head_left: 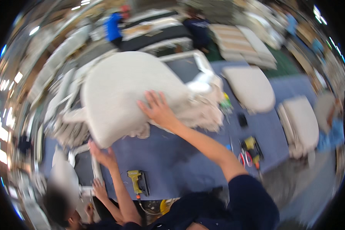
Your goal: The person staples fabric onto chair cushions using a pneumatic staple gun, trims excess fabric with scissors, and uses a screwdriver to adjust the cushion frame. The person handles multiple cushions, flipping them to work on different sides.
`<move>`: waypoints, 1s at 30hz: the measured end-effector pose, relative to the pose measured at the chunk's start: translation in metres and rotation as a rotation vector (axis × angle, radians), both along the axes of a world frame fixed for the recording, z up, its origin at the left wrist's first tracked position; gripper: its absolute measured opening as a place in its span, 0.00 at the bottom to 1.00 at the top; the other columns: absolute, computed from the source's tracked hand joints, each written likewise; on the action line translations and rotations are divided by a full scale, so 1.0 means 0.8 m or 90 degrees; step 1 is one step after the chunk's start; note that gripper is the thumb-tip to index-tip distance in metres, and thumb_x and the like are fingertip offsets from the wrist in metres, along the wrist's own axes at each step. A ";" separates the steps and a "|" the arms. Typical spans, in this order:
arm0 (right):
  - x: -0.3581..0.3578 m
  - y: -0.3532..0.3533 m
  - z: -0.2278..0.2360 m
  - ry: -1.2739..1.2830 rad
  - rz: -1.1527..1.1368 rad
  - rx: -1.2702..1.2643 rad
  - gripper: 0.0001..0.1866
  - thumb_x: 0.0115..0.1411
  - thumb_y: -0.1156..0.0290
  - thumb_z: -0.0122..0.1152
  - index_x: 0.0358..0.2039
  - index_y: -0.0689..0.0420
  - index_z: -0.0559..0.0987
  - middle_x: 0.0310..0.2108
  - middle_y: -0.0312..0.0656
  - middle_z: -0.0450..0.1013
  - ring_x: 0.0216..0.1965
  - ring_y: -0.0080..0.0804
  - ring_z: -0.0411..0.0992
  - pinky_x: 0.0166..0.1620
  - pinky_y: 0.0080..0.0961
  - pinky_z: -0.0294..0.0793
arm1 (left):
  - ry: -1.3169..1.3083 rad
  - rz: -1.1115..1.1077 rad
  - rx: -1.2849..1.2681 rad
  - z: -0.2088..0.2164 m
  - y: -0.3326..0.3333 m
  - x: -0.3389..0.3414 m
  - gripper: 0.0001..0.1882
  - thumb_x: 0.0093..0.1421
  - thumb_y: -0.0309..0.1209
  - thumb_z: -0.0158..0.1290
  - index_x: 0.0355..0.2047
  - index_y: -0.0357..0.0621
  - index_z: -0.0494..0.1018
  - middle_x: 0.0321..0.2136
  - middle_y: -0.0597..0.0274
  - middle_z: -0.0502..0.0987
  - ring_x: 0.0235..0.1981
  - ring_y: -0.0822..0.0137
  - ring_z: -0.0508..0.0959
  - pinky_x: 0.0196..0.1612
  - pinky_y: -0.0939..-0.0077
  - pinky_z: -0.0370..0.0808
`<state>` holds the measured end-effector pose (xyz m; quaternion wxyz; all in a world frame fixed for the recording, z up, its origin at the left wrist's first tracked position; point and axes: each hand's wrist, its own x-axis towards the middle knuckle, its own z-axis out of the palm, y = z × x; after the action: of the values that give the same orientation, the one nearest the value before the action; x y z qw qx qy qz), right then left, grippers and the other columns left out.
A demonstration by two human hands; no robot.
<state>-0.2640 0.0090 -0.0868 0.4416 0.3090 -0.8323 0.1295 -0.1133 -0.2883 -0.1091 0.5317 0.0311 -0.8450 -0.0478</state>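
Observation:
A large pale upholstered seat cushion (126, 92), rounded at one end, sits in front of me over the blue table (188, 165). My right hand (157, 109) lies on its face with the fingers spread. At the cushion's near left corner is my left hand (104, 156), fingers stretched out along the edge and a little blurred. Part of a crumpled heap of beige fabric (203, 115) shows from behind the cushion's right side. A yellow and black staple gun (138, 182) with an air hose lies on the table below my hands.
Two more pale cushions (251, 88) (301, 122) are at the right. Another staple gun (252, 149) and scissors (245, 158) lie nearer. A co-worker's hand (99, 189) is beside a white frame (94, 166) at lower left. Other people stand farther back.

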 end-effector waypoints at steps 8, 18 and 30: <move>0.014 0.031 0.010 -0.030 0.071 0.053 0.40 0.51 0.72 0.62 0.67 0.59 0.66 0.67 0.59 0.62 0.69 0.58 0.61 0.70 0.60 0.56 | -0.069 -0.276 -0.113 0.126 -0.010 -0.084 0.24 0.65 0.29 0.48 0.62 0.44 0.71 0.67 0.58 0.68 0.70 0.53 0.65 0.72 0.51 0.59; 0.064 0.184 0.048 -0.071 0.383 -0.346 0.36 0.51 0.74 0.69 0.61 0.65 0.69 0.60 0.58 0.71 0.61 0.52 0.72 0.64 0.44 0.70 | 0.065 -0.535 -0.461 0.288 0.198 0.008 0.20 0.57 0.27 0.54 0.52 0.46 0.74 0.49 0.63 0.77 0.55 0.63 0.77 0.64 0.62 0.72; 0.239 0.308 0.308 0.006 0.169 -0.159 0.32 0.50 0.58 0.72 0.51 0.66 0.77 0.47 0.54 0.78 0.49 0.50 0.78 0.53 0.41 0.76 | 0.152 -0.669 -0.116 0.418 0.244 0.137 0.35 0.36 0.33 0.71 0.48 0.43 0.72 0.43 0.61 0.78 0.44 0.61 0.79 0.45 0.64 0.74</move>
<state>-0.0729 0.2553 0.1597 0.4597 0.3597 -0.7593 0.2878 -0.0040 -0.0928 0.2255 0.5288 -0.4470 -0.6815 -0.2367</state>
